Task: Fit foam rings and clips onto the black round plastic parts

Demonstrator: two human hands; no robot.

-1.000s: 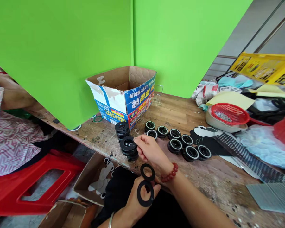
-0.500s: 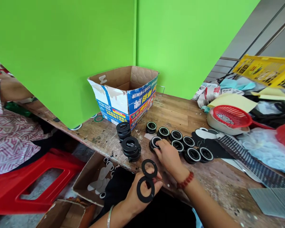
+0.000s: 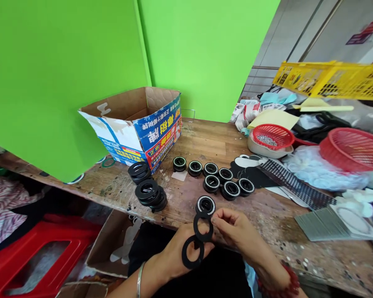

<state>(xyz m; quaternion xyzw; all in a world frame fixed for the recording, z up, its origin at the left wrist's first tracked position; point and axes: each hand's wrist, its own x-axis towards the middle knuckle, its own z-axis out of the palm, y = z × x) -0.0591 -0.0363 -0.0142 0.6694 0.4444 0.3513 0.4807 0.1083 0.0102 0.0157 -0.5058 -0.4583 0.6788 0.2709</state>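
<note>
My left hand (image 3: 173,253) is closed on a flat black piece (image 3: 201,239) made of two joined rings, held upright above the table's front edge. The fingertips of my right hand (image 3: 240,234) are pinched together at the right edge of its upper ring. Just behind that ring lies a round black part with a white ring on top (image 3: 205,204). Farther back sits a cluster of similar round parts (image 3: 211,183), several of them. To the left are two stacks of black ringed parts, a nearer stack (image 3: 151,194) and a farther stack (image 3: 139,171).
An open cardboard box (image 3: 121,138) stands against the green partition (image 3: 202,54). On the right are flat black sheets (image 3: 251,174), a red basket (image 3: 272,134), white bundled material (image 3: 317,167) and a grey stack (image 3: 323,221). A red stool (image 3: 49,244) and lower carton (image 3: 107,248) are below left.
My right hand has come toward my left hand and the upper ring. The round part it was touching now lies nearer the table's front edge. The view has turned right.
</note>
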